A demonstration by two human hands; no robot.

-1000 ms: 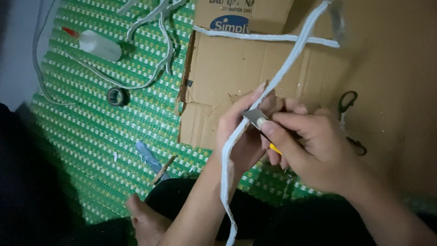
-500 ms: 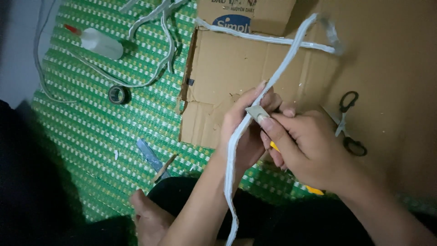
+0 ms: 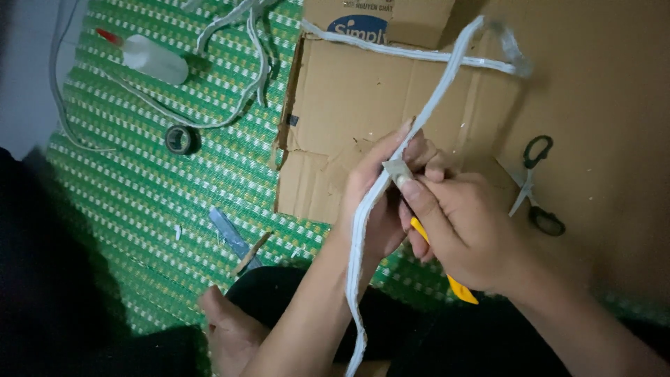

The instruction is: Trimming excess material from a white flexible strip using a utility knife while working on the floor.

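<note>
We see both hands raised together at mid-frame, forearms entering from the lower edge. Our left hand [image 3: 373, 199] is held upright, palm turned toward the right hand, fingers extended upward and lightly curled, thumb side facing the right hand. Our right hand [image 3: 464, 230] lies just beside it, touching it, knuckles up, fingers folded into a closed grip, thumb pressed forward against the left fingers. The left forearm rises steeply from below; the right forearm runs in from the lower right. A bare foot [image 3: 230, 335] shows at the bottom.
</note>
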